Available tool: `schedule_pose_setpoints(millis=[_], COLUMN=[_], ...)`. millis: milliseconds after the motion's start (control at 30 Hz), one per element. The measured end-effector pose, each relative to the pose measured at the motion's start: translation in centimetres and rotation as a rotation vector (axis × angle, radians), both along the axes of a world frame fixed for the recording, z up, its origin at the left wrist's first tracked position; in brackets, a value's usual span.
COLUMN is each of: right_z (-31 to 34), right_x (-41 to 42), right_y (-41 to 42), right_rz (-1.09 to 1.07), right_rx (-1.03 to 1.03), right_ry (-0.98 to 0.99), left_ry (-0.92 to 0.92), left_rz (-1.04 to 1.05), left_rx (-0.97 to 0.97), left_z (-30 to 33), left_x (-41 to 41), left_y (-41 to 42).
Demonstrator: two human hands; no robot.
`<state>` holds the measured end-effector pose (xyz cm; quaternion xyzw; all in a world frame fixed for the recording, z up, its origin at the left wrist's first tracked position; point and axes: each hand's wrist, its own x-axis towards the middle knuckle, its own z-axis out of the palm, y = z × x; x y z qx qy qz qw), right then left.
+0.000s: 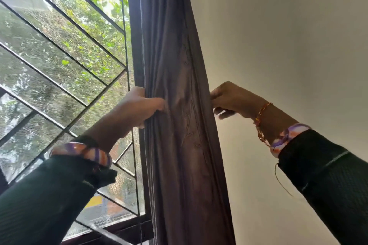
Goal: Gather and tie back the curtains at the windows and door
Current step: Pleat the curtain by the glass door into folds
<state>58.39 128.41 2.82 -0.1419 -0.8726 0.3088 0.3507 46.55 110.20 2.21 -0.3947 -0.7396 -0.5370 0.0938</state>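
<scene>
Window grille at far left, close behind the left hand, which grips the near edge of the gathered curtain hanging mid-frame beside the window frame. Right hand curled at the far edge, seemingly pinching something pale; tie itself unclear. Risk: folds slipping loose if either grip eases. Bare wall at right, open room there.

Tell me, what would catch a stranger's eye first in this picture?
A dark curtain, bunched into a tall column, runs down the middle. The left hand grips its window-side edge, and the right hand reaches its wall-side edge, fingers curled there. To the left, a window with slanted bars shows green trees; to the right is a plain pale wall.
</scene>
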Motion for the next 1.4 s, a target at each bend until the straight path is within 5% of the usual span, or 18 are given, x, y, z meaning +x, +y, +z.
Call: schedule_pose_setpoints(millis=[133, 267, 367, 600, 667, 767, 933, 1200, 1400], right_z=[-0.3, -0.7, -1.2, -2.4, -2.8, -2.8, -2.4, -1.2, -0.3], right_x=[0.6, 0.6, 0.4, -0.8, -1.1, -1.6, -2.0, -2.0, -1.4], right_y=[0.3, -0.1, -0.8, -2.7, -3.3, -4.4, -5.6, -5.5, -4.8], right_rz=[-0.154, -0.208, -0.322, -0.322, -0.314, -0.234, 0.007, 0.213, 0.188], right_rx=[0.112, 0.125, 0.316, 0.614, 0.703, 0.731, 0.630, 0.133, 0.279], right_ry=[0.212, 0.410, 0.554, 0.604, 0.615, 0.633, 0.730, 0.729, 0.514], left_ry=[0.050, -0.249, -0.454, -0.605, -0.405, 0.285, 1.125, 1.302, 1.232], left_rz=[0.056, -0.260, -0.364, -0.595, -0.459, -0.026, -0.021, 0.138, 0.171], left_rx=[0.090, 0.343, 0.476, 0.826, 0.951, 0.902, 0.593, 0.254, 0.241], left_z=[-1.4, -2.7, -3.3, -4.7, -4.8, -4.8, -3.5, -1.8, -1.2], left_x=[-1.2, -1.9, -1.5, -0.4, -0.3, -0.1, 0.2, -0.2, 0.7], left_y=[0.8, 1.3, 1.8, 2.7, 3.1, 3.1, 2.4, 1.8, 2.2])
